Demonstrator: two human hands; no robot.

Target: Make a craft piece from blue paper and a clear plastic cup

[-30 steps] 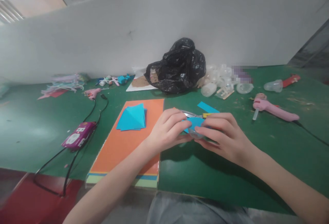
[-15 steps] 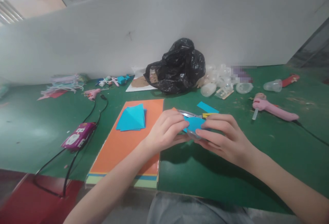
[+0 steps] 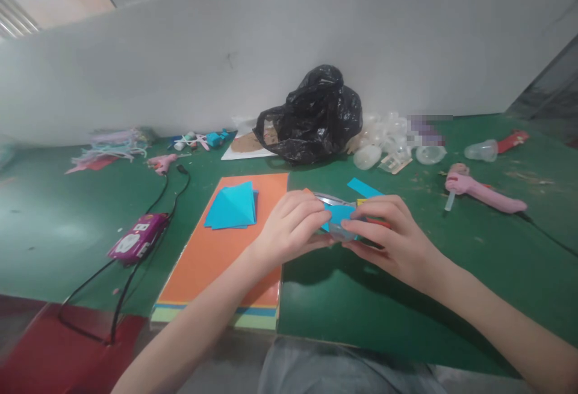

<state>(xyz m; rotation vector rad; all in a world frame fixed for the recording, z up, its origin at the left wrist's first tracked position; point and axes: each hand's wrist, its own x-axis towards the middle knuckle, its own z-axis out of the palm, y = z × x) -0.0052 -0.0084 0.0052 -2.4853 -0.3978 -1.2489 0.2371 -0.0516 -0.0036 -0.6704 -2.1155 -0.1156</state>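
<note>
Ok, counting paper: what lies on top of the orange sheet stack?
A folded blue paper lies on the orange sheet stack. The left hand overlaps its right edge, hiding that part.

Place: a craft room, where things get made.
Worktop: green worktop [image 3: 67, 225] with a white board [image 3: 289, 50] behind it.
Paper: stack of coloured sheets [image 3: 217, 267], folded blue paper [image 3: 231, 207] on top.
Tools: pink glue gun [image 3: 483, 192], second glue gun [image 3: 161, 164], purple power strip [image 3: 138, 238].
Hands: left hand [image 3: 293, 225] and right hand [image 3: 397, 237] pinch a blue paper piece [image 3: 338, 214].
</note>
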